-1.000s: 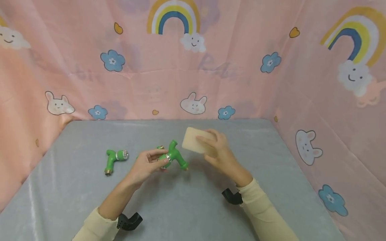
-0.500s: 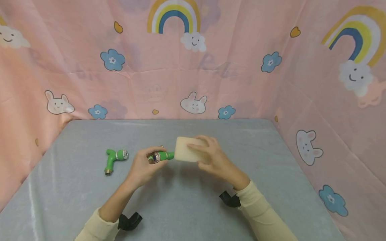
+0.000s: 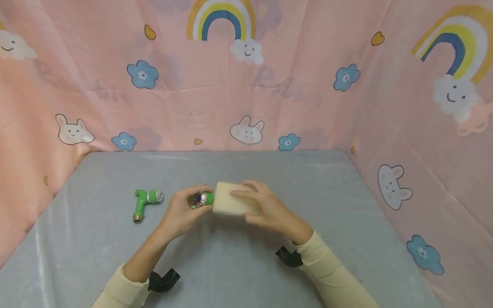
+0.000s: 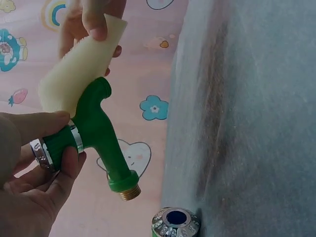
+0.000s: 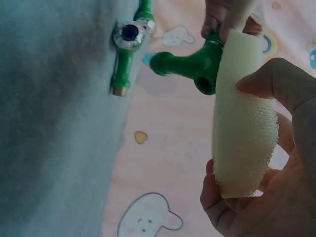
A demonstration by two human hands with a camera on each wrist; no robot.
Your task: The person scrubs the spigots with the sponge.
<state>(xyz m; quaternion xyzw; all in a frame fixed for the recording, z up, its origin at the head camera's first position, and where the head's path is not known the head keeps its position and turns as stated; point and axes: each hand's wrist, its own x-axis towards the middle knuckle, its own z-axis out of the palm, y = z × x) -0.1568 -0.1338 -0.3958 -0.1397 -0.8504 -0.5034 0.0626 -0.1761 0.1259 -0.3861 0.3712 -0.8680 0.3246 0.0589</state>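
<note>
My left hand (image 3: pixel 184 211) grips a green water tap (image 4: pixel 101 131) with a silver band and a brass threaded end, thumb and fingers around its knob end. A pale cream sponge (image 3: pixel 231 200) is held in my right hand (image 3: pixel 271 210), its thumb on one face and fingers on the other. In the left wrist view the sponge lies along the tap's body, right at its spout. The sponge hides most of the tap in the head view. Both hands are raised above the table, close together.
Another green tap (image 3: pixel 144 204) lies on the grey-covered table (image 3: pixel 327 265), left of my left hand. The right wrist view shows a tap (image 5: pixel 122 69) on the table, with a further one (image 5: pixel 144 11) behind it. A pink patterned curtain (image 3: pixel 300 98) surrounds the table.
My right hand has brought the sponge left and down against the tap. My left hand has turned the tap so its knob end faces the head camera, and its body went behind the sponge.
</note>
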